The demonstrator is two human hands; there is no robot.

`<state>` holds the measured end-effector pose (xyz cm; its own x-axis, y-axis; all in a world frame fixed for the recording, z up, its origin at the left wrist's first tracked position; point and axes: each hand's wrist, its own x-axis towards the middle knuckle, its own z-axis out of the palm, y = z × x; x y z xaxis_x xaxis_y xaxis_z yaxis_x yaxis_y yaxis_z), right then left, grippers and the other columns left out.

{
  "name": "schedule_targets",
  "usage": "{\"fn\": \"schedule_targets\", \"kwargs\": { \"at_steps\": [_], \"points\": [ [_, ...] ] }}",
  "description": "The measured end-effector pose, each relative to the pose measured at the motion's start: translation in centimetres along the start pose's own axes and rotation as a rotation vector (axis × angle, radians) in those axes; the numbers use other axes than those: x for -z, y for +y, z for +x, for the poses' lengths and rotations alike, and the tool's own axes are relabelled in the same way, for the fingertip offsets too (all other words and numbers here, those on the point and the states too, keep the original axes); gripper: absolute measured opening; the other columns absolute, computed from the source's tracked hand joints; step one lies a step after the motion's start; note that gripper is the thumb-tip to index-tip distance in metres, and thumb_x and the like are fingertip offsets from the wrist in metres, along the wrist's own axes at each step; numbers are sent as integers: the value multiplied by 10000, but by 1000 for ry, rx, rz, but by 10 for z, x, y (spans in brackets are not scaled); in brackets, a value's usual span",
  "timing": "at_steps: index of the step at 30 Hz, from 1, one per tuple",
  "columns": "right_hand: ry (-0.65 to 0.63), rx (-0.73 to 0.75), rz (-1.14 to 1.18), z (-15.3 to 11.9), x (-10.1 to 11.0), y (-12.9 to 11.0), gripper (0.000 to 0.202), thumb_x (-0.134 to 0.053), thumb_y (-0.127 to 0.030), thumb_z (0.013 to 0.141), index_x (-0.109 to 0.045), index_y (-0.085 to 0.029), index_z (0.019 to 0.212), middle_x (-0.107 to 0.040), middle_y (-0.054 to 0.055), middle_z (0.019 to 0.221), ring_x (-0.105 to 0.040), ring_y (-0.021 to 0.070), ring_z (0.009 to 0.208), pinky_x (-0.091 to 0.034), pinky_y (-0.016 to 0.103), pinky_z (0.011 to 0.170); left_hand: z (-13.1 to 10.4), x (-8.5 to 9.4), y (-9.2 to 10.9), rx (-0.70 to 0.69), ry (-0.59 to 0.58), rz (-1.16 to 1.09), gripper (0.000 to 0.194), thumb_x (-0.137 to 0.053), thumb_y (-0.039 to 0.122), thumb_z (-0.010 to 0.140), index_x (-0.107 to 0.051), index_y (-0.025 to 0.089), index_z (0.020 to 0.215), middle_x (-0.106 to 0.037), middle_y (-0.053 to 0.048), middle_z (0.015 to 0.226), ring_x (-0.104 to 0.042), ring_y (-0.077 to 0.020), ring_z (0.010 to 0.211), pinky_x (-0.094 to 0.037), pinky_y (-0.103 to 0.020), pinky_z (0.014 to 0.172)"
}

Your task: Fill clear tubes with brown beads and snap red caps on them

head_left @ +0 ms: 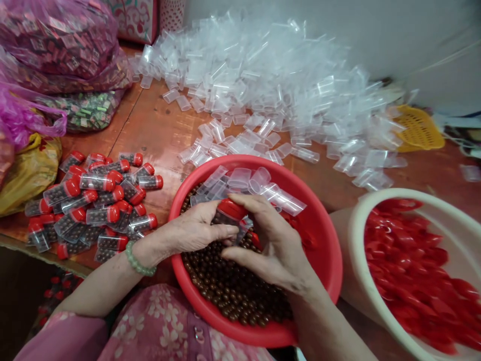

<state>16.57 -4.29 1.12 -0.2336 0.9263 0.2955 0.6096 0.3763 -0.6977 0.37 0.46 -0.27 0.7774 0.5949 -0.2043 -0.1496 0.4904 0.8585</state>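
Note:
Over the red basin (pixel 332 250), my left hand (pixel 201 228) is closed round a small clear bottle with a red cap (pixel 231 208). My right hand (pixel 268 235) is curved around the same bottle, its fingers at the cap and its thumb lower down, apart from the left one. Dark brown round beads (pixel 233 286) fill the lower part of the basin. Clear empty tubes (pixel 240 178) lie at its far side, and a few red caps (pixel 306 235) at its right. Filled bottles with red caps (pixel 101 215) are piled to the left.
A large heap of clear tubes (pixel 263 65) covers the back of the table (pixel 150 110). To the right stands a cream tub (pixel 356 240) of red caps (pixel 406 271), with a yellow basket (pixel 419 128) behind. Pink plastic bags (pixel 63 40) stand at the back left.

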Motion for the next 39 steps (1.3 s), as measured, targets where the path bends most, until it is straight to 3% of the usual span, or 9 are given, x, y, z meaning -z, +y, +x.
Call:
{"fn": "schedule_targets", "kwargs": {
  "at_steps": [3,5,11,14,18,24,31,35,39],
  "points": [
    [165,-119,112,-2,-3,0,264,-649,-214,858,-663,-268,1116,-706,41,983,-669,194,894,-554,357,816,2,-1,0,-13,-2,100,106,-621,182,783,-562,158,867,-553,-1,799,-525,-155,848,-410,-322,893],
    [221,-126,117,-2,-7,1,218,-656,-172,850,-704,-273,1037,-725,21,933,-678,177,854,-559,338,791,3,-1,-1,-5,-3,143,94,-584,140,787,-558,157,875,-563,-4,806,-531,-159,873,-406,-338,930],
    [235,49,4,-2,-7,0,326,-675,-135,829,-664,-269,1126,-721,29,940,-677,176,839,-564,322,749,3,0,-2,-4,-20,136,112,-587,103,761,-564,149,861,-573,0,801,-537,-158,865,-412,-340,925],
    [117,182,-178,-3,-4,-1,523,-734,-302,792,-558,-214,1277,-688,102,1020,-658,243,904,-565,397,772,2,1,-2,-5,-36,47,58,-614,137,759,-570,146,796,-558,6,756,-525,-142,793,-430,-301,824],
    [31,203,-415,-6,-11,-1,812,-723,-476,753,-385,-104,1390,-614,205,1123,-595,337,1027,-543,505,823,2,0,-2,60,-13,-59,115,-673,207,747,-592,132,777,-567,1,739,-514,-116,695,-433,-272,710],
    [112,278,-590,-2,-22,0,635,-578,-324,802,-376,-80,1351,-618,193,1037,-603,313,926,-517,463,763,2,-1,0,26,5,-128,333,-819,377,648,-655,119,782,-623,-6,711,-558,-136,763,-456,-279,767],
    [147,296,-559,-1,-19,-3,572,-637,-301,763,-451,-97,1265,-654,154,967,-632,270,855,-484,412,765,0,3,-4,28,-56,-177,415,-824,426,658,-678,126,904,-672,-28,828,-595,-136,791,-457,-294,827],
    [130,283,-520,-2,-18,-1,596,-671,-333,797,-438,-127,1306,-663,150,1019,-640,274,900,-507,404,767,2,1,-4,14,-12,-296,317,-615,447,862,-682,138,882,-668,-29,796,-613,-146,826,-458,-296,854],
    [75,303,-504,-3,-21,5,707,-651,-413,833,-376,-81,1394,-643,211,1098,-635,318,968,-533,433,761,8,-9,-5,200,230,-360,542,-313,507,972,-659,129,795,-593,-23,616,-573,-136,615,-478,-295,675]
  ]
}}
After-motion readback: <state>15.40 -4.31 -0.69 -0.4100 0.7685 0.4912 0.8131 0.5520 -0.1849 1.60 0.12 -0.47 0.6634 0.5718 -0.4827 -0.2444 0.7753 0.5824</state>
